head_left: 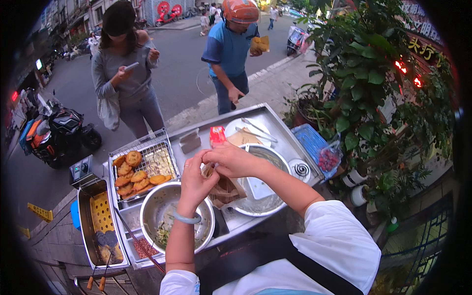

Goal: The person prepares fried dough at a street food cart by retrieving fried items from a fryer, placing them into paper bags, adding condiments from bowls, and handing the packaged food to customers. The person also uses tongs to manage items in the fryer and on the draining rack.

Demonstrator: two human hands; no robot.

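Both my hands meet above the middle of a steel food cart (254, 114). Between them hangs a brown paper bag (228, 191), partly hidden by my fingers. My left hand (195, 177), below a pale bangle (187, 218), grips it from the left with bent fingers. My right hand (234, 160) pinches near its top, fingertips touching those of the left. Under my left forearm stands a steel bowl (147, 206) with some chopped greenish filling (162, 236). Right of the bag is a wide steel basin (282, 166) of pale batter, with a white handled tool (261, 188) in it.
Fried cakes (138, 177) lie on a wire rack (158, 147) at left. Beside it, an oil fryer (96, 210) holds skewer-handled ladles (101, 282). Tongs (260, 129) rest on a white plate (232, 127). Two people stand beyond the cart, one wearing an orange helmet (241, 11).
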